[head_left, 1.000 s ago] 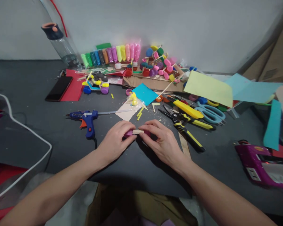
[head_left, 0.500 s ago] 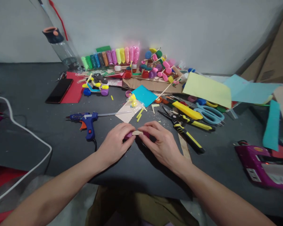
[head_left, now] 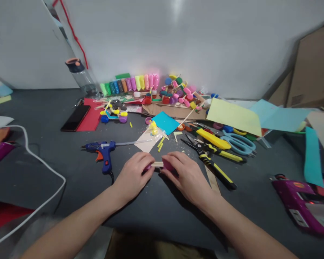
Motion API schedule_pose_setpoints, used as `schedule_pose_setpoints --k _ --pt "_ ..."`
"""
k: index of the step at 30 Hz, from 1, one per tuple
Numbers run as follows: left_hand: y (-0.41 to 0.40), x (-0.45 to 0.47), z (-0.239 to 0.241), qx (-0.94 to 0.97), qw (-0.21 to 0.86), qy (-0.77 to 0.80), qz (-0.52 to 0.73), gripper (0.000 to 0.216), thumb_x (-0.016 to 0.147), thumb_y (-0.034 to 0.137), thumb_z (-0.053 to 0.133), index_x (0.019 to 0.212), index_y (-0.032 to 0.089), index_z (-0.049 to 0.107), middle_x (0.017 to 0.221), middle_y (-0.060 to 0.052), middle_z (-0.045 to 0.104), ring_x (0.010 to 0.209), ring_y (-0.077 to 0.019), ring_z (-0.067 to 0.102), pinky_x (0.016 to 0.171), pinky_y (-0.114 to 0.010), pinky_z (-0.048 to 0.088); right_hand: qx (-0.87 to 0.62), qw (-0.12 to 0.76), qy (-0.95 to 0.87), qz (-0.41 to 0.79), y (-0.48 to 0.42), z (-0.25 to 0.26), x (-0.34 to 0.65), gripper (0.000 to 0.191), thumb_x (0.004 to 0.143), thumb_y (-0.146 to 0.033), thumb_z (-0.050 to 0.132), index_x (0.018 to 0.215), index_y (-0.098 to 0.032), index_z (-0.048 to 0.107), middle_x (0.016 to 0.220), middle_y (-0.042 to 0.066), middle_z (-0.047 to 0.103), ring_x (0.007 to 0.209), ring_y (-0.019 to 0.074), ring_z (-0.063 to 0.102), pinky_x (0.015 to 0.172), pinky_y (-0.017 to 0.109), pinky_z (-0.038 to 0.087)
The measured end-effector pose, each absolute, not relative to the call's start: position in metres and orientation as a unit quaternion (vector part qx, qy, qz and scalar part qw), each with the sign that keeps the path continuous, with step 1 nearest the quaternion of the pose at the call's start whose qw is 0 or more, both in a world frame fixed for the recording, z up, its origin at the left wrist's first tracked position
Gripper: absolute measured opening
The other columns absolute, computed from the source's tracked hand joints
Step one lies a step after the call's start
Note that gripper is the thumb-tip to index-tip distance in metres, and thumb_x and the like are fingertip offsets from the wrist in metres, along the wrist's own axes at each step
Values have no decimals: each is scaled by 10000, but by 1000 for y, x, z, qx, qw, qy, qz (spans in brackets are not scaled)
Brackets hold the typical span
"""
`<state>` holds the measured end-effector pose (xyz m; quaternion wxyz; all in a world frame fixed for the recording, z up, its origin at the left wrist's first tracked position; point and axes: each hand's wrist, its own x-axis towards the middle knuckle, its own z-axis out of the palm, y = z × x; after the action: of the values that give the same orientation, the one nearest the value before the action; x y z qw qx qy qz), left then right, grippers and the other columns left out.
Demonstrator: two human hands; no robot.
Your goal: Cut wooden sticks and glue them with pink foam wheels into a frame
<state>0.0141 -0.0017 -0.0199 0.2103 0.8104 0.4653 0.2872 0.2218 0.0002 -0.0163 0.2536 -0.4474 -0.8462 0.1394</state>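
Observation:
Between my two hands is a small piece made of thin wooden sticks (head_left: 158, 164) lying side by side, with a purple round end (head_left: 167, 166) at the right and some purple at the left. My left hand (head_left: 135, 172) pinches its left end between thumb and fingers. At the right end, my right hand (head_left: 182, 172) has its fingers and thumb around the purple part. Fingers cover much of both ends. To the left of my left hand lies a blue glue gun (head_left: 105, 154) with a clear glue stick in its back.
Black-and-yellow cutters (head_left: 213, 163), a yellow utility knife (head_left: 213, 139) and blue-handled scissors (head_left: 239, 142) lie to the right. Behind are a blue paper square (head_left: 166, 123), a small clay-wheeled car (head_left: 115, 112), a phone (head_left: 75, 118) and a bottle (head_left: 82, 77). A white cable (head_left: 45, 169) curves at left.
The view has tilted up, so the table things sit lower in it. My right thumb and fingers have spread a little, showing more of the purple end. Both hands stay at the stick piece.

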Motion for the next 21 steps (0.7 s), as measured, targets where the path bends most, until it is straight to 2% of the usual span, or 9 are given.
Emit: schedule_pose_setpoints --k 5,10,14,17,21 --pt "0 13 -18 825 179 463 270 123 940 124 549 994 182 644 1045 -91 686 994 -232 641 884 -375 543 -433 244 -859 127 2 -19 226 313 863 -127 688 1163 -181 618 1034 95 707 926 270 663 788 440 598" --pt "0 13 -17 832 166 464 255 122 945 129 544 962 191 649 1028 -82 693 976 -227 646 869 -363 552 -417 261 -862 124 4 -23 228 275 921 -136 590 1185 -214 605 1060 94 701 927 232 688 791 391 608" --pt "0 12 -18 836 166 463 243 123 963 155 535 952 188 653 1027 -79 692 988 -220 635 893 -351 545 -406 269 -866 115 5 -28 228 288 944 -171 568 1228 -216 571 1063 98 697 938 247 683 798 405 607" --pt "1 12 -18 838 166 465 234 132 970 155 525 948 184 652 1028 -77 689 986 -214 630 903 -342 537 -406 268 -867 111 5 -31 229 247 943 -174 574 1186 -221 560 1036 88 688 918 252 677 776 408 605" --pt "2 10 -16 839 162 470 219 129 970 152 524 952 174 649 1049 -81 685 1001 -219 618 915 -341 527 -404 267 -870 91 7 -31 231 235 961 -201 561 1195 -226 555 1091 104 671 957 267 668 819 437 596"
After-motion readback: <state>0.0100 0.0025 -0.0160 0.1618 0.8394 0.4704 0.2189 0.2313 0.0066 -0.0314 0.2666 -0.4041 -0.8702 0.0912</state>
